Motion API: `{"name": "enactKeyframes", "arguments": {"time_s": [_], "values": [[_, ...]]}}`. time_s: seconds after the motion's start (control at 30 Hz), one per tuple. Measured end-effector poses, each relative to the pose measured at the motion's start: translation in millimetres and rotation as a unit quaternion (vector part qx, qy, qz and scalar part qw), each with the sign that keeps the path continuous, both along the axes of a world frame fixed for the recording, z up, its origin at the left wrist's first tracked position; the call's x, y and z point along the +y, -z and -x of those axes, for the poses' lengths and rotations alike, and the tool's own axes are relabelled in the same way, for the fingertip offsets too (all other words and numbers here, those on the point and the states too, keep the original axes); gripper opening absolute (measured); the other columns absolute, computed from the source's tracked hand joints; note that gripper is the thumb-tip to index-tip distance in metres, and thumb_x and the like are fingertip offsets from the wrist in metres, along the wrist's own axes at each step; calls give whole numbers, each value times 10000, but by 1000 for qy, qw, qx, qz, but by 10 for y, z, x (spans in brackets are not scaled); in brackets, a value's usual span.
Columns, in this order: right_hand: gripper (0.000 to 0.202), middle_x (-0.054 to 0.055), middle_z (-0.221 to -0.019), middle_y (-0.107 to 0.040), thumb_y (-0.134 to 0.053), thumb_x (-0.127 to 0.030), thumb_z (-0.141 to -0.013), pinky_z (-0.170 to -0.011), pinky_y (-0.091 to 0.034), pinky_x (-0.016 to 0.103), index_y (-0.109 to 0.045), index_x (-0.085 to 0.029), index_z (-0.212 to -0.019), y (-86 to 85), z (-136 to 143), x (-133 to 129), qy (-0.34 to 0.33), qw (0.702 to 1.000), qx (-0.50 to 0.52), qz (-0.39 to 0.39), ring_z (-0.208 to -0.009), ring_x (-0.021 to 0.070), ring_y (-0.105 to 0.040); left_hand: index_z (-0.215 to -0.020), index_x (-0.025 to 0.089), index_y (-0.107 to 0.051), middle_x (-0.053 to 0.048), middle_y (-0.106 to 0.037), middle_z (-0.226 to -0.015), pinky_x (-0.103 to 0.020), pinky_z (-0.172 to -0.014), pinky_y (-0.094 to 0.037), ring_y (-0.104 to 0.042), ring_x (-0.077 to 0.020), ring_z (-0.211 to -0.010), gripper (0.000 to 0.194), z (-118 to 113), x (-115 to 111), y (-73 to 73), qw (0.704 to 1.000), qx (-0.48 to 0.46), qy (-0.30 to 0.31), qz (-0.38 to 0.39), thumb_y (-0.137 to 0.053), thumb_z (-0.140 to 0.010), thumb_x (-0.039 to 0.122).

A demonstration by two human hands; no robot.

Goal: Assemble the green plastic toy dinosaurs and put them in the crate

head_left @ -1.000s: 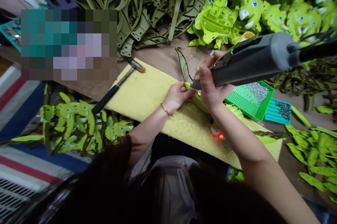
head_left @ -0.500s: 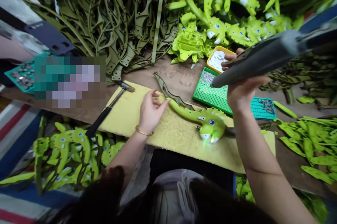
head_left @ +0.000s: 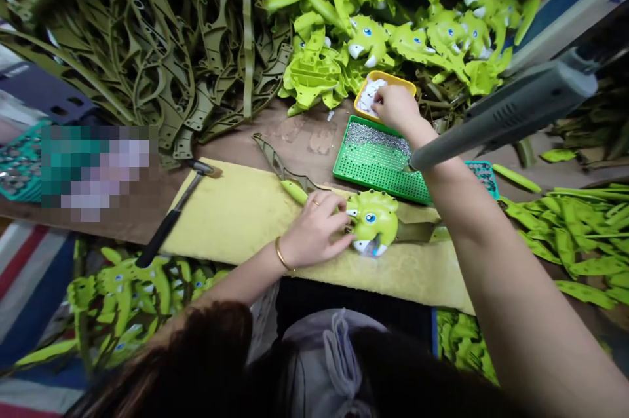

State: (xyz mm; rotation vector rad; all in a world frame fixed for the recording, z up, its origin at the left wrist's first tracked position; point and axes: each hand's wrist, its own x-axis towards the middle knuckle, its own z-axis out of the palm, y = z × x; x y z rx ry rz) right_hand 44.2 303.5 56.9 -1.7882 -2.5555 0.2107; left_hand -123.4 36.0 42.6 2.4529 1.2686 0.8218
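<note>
- Your right hand point(head_left: 399, 107) dips fingertips among the white pieces point(head_left: 371, 94) in the yellow tray point(head_left: 410, 85); whether that grip is closed on one, I cannot tell.
- Your left hand point(head_left: 314, 234) curls at the horned green head point(head_left: 386, 211) on the mat point(head_left: 236, 208); its hold is unclear.
- Withdrawing calls for clearing the rim and the grey tool point(head_left: 511, 113).

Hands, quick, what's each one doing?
Left hand: fingers curled at the green toy head; grip unclear.
Right hand: fingers dipped in the yellow tray; grip hidden.

A brown worktable point(head_left: 309, 133) stands above red-white-blue striped sheeting point(head_left: 37, 280).
</note>
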Motion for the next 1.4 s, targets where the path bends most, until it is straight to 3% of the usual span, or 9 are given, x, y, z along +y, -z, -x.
{"name": "enactKeyframes", "arguments": {"time_s": [0.17,0.3,0.5,0.67,0.87,0.97,1.1,1.2,1.4], "values": [[353,178,-1176,-623,-332,-225,-903,-936,-425,442,-585,-104,-1118,32,-43,-46,20,999,39,-13,-1119,308,-574,-950,184,-681,-164,-516,-1358,-584,-1110,-244,-406,-340,-1279,439,-94,-171,216,1000,22,-15,12,-634,-788,588],[305,157,-1147,-629,-343,-257,-916,-971,-410,431,-564,-137,-1088,67,-60,-29,25,997,76,-21,-1093,288,-570,-925,207,-700,-150,-480,-1419,-623,-1124,-172,-358,-359,-1334,424,-131,-175,294,999,22,-29,23,-648,-772,599],[106,72,-1043,-664,-458,-295,-888,-897,-415,356,-524,-225,-935,124,-133,-14,6,986,161,-37,-881,177,-504,-929,220,-687,-127,-545,-1366,-641,-1116,-166,-388,-359,-1319,381,-123,-170,254,999,13,-12,47,-675,-766,564],[93,34,-980,-640,-501,-247,-877,-859,-398,305,-442,-247,-804,103,-168,-19,-10,979,203,-31,-812,130,-432,-1001,170,-604,-153,-581,-1287,-504,-1027,-370,-521,-276,-1210,196,-36,-51,159,996,-14,1,90,-573,-881,322],[93,36,-985,-652,-506,-169,-845,-849,-417,320,-491,-216,-924,76,-142,-19,-20,985,166,-26,-853,127,-487,-959,164,-568,-144,-627,-1196,-477,-998,-350,-581,-264,-1133,250,-18,67,211,996,27,-11,85,-630,-864,387],[220,53,-1046,-678,-596,-275,-807,-900,-419,352,-547,-173,-996,52,-81,6,-21,990,138,16,-940,154,-535,-933,180,-577,-113,-668,-1136,-497,-1060,-279,-617,-242,-1068,223,-25,82,251,997,38,-11,70,-625,-871,389],[225,23,-957,-715,-720,-424,-678,-955,-419,402,-601,-241,-733,53,-27,73,11,989,130,65,-941,183,-564,-883,192,-594,-85,-702,-1066,-480,-1053,-292,-646,-223,-973,239,-16,112,278,997,42,-8,58,-636,-858,426],[231,-1,-886,-718,-713,-464,-673,-963,-440,410,-579,-278,-652,68,-24,79,0,987,150,52,-922,180,-568,-864,193,-594,-78,-714,-1024,-467,-1033,-312,-656,-215,-934,275,-10,129,302,999,34,-3,40,-631,-853,464],[41,38,-949,-715,-627,-216,-791,-929,-456,385,-608,-180,-795,81,-66,16,-20,984,177,7,-933,163,-590,-871,205,-606,-70,-716,-1001,-465,-1027,-329,-656,-211,-933,268,-13,127,323,998,44,2,43,-596,-870,473]]}}
